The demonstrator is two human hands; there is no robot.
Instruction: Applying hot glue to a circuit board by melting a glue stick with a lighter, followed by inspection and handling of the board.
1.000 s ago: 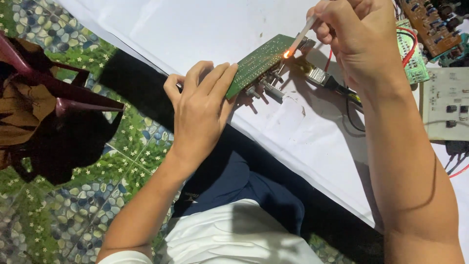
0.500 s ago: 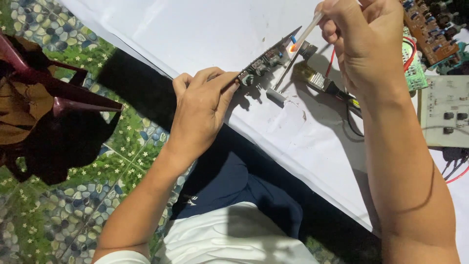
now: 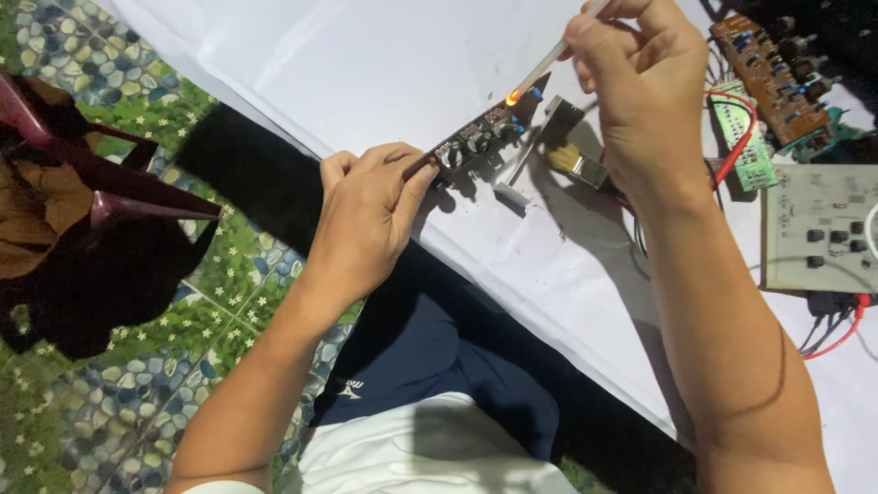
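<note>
While our left hand (image 3: 366, 220) pinches the near end of a small circuit board (image 3: 476, 137), we hold that board up on edge above the white sheet (image 3: 366, 64), component side turned toward us, so that its far end meets the tool coming from the other side. The left fingers (image 3: 412, 178) are closed on the board's edge — thumb on one face, the rest wrapped behind — which keeps them well away from the hot end. Our right hand (image 3: 649, 101) grips a thin pale rod (image 3: 549, 64) like a pen, fingers shut around its upper part; its lower tip glows orange (image 3: 512, 94) right at the board's far corner, so the slant of the rod seems chosen to reach one spot without touching the neighbouring parts. We cannot tell whether the tip actually touches the board or sits just beside it.

Beneath the right hand lies a small brush (image 3: 572, 163) on the sheet, near enough to grab. Further right sit a brown board with knobs (image 3: 777, 64), a green board (image 3: 745, 137) with a red wire (image 3: 732, 165) looping by it, and a grey-white panel (image 3: 819, 229) with dark buttons — all well apart from the glowing tip. To the left, on the patterned floor (image 3: 137, 402), rests a dark red stool (image 3: 101, 183)
</note>
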